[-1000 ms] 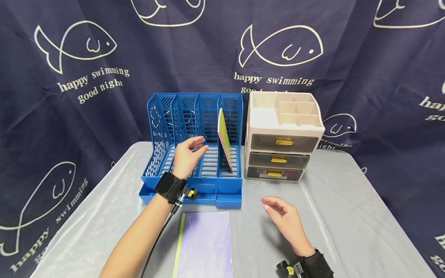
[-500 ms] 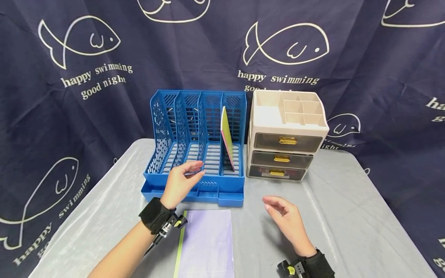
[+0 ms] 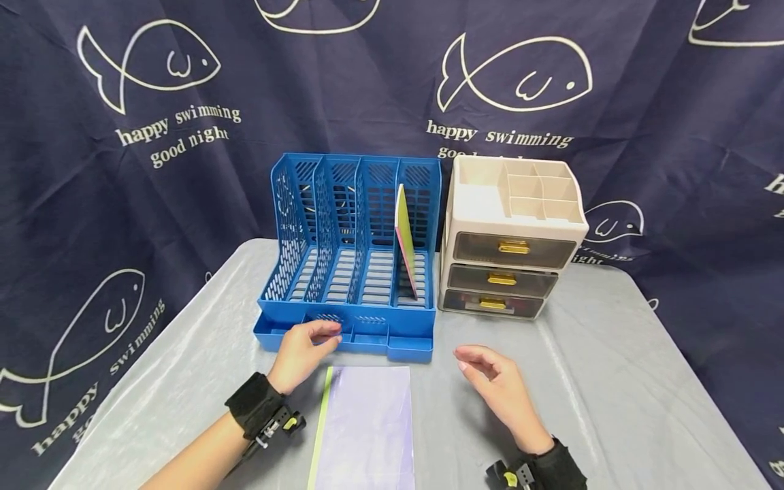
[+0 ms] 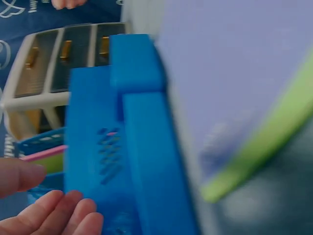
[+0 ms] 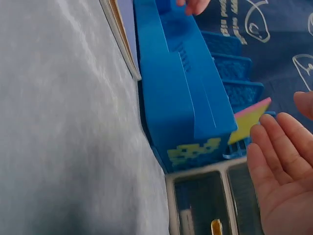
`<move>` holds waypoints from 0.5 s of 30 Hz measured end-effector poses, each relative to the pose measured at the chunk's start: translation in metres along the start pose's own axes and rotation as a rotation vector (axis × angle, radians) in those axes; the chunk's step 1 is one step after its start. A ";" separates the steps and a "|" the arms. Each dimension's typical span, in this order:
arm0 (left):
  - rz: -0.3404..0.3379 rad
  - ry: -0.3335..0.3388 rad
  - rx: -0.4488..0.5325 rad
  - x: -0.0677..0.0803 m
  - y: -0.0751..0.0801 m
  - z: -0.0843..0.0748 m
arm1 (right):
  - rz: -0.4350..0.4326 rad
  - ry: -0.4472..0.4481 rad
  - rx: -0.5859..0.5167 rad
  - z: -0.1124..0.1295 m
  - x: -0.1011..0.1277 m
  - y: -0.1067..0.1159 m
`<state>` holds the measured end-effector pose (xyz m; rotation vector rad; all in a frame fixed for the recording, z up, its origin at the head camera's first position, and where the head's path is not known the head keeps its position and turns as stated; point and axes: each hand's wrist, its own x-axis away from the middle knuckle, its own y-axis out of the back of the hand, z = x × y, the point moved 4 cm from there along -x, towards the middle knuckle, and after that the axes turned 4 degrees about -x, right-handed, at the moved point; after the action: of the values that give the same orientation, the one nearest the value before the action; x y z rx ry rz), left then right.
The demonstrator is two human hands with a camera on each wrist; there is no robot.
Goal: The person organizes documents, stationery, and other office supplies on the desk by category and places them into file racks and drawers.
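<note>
Your purple folder (image 3: 367,425) lies flat on the counter (image 3: 612,395), green spine to your left, just in front of the blue file rack (image 3: 352,265) and between your two hands. Its far edge sits close to the rack's front tray; whether they touch cannot be told.

Your left hand (image 3: 303,354) hovers by the folder's far left corner, at the rack's front lip. Its grip is slack, fingers loosely curved, holding nothing. The left wrist view is blurred but shows the fingertips (image 4: 58,215) beside the blue front wall, apart from it.

Your right hand (image 3: 496,384) is to the right of the folder, above the counter, palm turned inward. Its grip is relaxed and open, fingers near straight, with nothing in it.

The rack has four upright slots. A thin yellow-and-pink book (image 3: 405,238) stands tilted in the rightmost slot. Just right of the rack stands a cream drawer unit (image 3: 511,235) with three smoky drawers, gold handles, and open compartments on top. Rack and drawer unit stand just beside each other.

The counter carries a pale grey, slightly glossy cover with soft creases. Behind and around it hangs a navy cloth backdrop (image 3: 122,170) printed with white fish outlines and the words "happy swimming good night". A black strap with a small camera is on each wrist.
</note>
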<state>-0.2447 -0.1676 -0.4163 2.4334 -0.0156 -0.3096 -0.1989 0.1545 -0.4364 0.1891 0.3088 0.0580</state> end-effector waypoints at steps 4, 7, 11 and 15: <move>0.076 0.070 -0.012 0.006 -0.002 0.014 | 0.121 -0.030 0.002 0.000 -0.004 -0.016; 0.107 0.091 -0.059 0.010 -0.001 0.021 | 0.246 -0.052 0.045 -0.001 -0.004 -0.029; 0.126 0.081 -0.163 0.016 0.001 0.029 | 0.411 -0.070 0.132 -0.006 -0.001 -0.045; 0.154 0.080 -0.201 0.023 0.000 0.034 | 0.531 -0.081 0.222 -0.011 0.002 -0.059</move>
<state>-0.2303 -0.1909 -0.4464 2.2279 -0.1303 -0.1372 -0.1989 0.0991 -0.4589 0.4899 0.1770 0.5410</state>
